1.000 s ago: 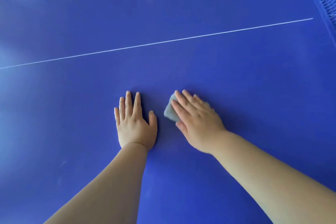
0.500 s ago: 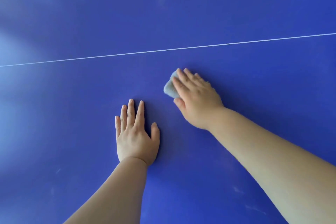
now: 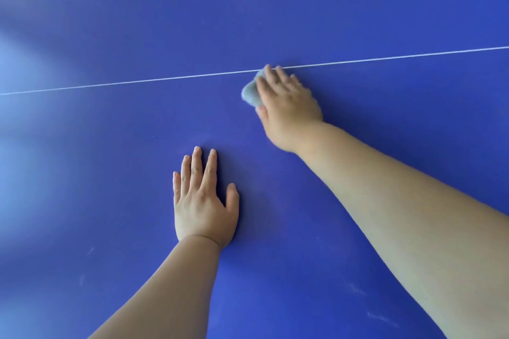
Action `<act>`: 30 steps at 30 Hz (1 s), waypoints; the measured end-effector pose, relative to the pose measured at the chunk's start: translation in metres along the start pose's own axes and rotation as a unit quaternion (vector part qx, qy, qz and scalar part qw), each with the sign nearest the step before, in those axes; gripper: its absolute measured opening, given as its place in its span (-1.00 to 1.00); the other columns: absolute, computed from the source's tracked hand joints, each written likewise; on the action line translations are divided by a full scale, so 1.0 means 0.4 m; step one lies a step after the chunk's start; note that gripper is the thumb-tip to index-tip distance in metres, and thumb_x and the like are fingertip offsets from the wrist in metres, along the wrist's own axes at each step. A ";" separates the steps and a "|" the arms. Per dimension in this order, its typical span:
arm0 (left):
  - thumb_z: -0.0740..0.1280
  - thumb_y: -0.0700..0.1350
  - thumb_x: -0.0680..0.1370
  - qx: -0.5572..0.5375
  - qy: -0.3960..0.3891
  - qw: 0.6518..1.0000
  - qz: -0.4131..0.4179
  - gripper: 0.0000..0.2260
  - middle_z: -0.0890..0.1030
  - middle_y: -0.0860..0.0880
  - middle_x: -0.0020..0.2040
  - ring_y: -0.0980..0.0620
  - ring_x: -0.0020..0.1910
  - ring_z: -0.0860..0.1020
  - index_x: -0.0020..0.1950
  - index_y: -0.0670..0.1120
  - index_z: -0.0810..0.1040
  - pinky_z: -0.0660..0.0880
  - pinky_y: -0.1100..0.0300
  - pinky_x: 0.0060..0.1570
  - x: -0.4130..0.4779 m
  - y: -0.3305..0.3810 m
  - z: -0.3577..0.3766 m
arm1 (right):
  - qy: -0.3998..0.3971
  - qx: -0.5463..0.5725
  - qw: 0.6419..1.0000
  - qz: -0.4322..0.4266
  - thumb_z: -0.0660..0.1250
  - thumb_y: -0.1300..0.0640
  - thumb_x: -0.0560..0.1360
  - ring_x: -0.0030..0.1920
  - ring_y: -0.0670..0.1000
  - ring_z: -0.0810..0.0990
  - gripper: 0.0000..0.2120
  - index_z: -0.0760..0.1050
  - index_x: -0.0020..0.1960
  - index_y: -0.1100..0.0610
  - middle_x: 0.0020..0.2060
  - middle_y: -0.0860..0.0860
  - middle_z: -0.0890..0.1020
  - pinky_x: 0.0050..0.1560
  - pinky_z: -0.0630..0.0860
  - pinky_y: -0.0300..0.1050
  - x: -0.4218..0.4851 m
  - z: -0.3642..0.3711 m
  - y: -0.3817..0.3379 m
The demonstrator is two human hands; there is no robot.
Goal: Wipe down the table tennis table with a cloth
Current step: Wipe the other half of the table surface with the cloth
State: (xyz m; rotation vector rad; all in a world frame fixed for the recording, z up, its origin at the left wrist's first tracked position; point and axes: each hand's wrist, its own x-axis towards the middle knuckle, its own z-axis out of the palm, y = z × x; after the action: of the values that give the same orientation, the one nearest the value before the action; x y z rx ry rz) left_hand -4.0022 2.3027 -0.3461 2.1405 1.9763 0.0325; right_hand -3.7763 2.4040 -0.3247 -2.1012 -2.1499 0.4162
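Left hand (image 3: 205, 201) is flat on the blue table (image 3: 358, 8), fingers straight and close together, thumb out to the side, looks like it's just bracing. Over to the right, the right hand (image 3: 286, 102) presses the grey cloth (image 3: 249, 92) down with flat fingers, right at the white line (image 3: 137, 81). I'd say this is mid-wipe; the next stroke probably wants steady pressure across the line or back toward the faint streaks (image 3: 355, 287) near the bottom. Count: two hands, one cloth, one line.
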 end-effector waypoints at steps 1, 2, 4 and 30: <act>0.00 0.22 0.56 0.000 -0.002 1.000 0.001 -0.31 -0.04 0.08 0.70 0.05 0.67 -0.13 0.69 0.09 0.05 -0.18 0.03 0.64 0.001 0.002 -0.001 | -0.026 -0.006 0.995 -0.093 0.02 -0.04 0.71 0.65 0.17 0.00 -0.43 0.05 0.66 0.14 0.67 0.10 0.01 0.62 0.04 0.16 -0.035 0.023 -0.049; 0.00 0.22 0.55 -0.001 -0.004 1.000 0.001 -0.30 -0.04 0.07 0.70 0.04 0.67 -0.13 0.69 0.09 0.05 -0.17 0.02 0.64 0.001 0.004 -0.003 | -0.055 -0.009 0.985 -0.166 0.02 -0.04 0.72 0.65 0.15 -0.01 -0.43 0.04 0.66 0.13 0.67 0.09 0.01 0.62 -0.01 0.12 -0.070 0.041 -0.083; -0.01 0.21 0.54 -0.006 -0.002 1.000 0.001 -0.30 -0.04 0.07 0.70 0.04 0.67 -0.13 0.69 0.09 0.05 -0.16 0.01 0.64 0.001 0.005 -0.007 | -0.085 -0.013 0.972 -0.218 0.02 -0.05 0.73 0.66 0.11 -0.06 -0.43 0.02 0.67 0.12 0.67 0.06 -0.02 0.63 -0.06 0.08 -0.095 0.044 -0.072; -0.03 0.21 0.56 0.002 0.000 1.000 0.006 -0.31 -0.02 0.03 0.71 0.00 0.67 -0.10 0.69 0.08 0.05 -0.21 0.01 0.63 0.000 -0.002 0.003 | 0.023 -0.016 1.000 0.013 0.05 -0.01 0.70 0.64 0.19 0.05 -0.45 0.13 0.65 0.13 0.66 0.10 0.07 0.62 0.03 0.17 -0.271 0.028 0.024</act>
State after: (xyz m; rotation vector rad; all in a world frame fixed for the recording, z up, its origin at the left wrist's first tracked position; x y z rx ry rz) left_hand -4.0028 2.3024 -0.3476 2.1551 1.9658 0.0311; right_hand -3.7658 2.2949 -0.3255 -2.1355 -2.1197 0.3348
